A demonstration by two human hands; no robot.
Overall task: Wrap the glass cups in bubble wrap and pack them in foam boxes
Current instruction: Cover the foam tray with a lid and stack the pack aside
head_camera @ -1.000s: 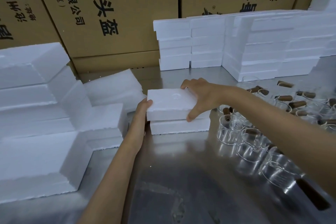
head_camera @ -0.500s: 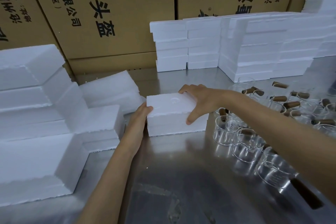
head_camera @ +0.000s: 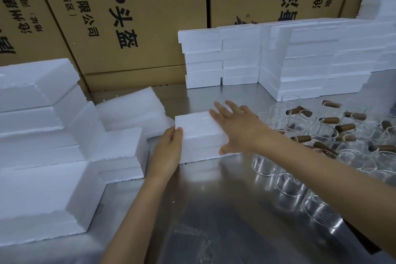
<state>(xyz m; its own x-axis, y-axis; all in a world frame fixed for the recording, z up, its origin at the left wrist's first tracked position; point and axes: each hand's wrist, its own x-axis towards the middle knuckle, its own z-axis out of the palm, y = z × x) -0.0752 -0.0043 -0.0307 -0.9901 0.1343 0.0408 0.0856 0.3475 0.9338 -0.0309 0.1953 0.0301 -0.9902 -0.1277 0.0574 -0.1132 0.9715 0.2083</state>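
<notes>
A closed white foam box (head_camera: 201, 137) sits on the steel table (head_camera: 214, 210), about mid-table and slightly toward the far side. The left hand (head_camera: 169, 152) rests against the box's left end, thumb on the upper edge and the fingers seemingly curved round that corner. The right hand (head_camera: 237, 128) lies across the box's right part with fingers spread and straight, thumb down the near face, gripping nothing.

Just right of the box stands a crowd of clear glass cups (head_camera: 287, 180) with brown handles, running from near to far along the table's right side. Left of the box, a pile of bubble wrap (head_camera: 130, 109) lies against stepped stacks of foam pieces (head_camera: 49, 156). Farther back, more foam boxes (head_camera: 278, 60) are stacked in rows. Behind them rise big cardboard cartons (head_camera: 128, 17) printed with black characters, walling off the table's far edge. The tabletop is brushed metal and reflects the cups and hands dimly.
</notes>
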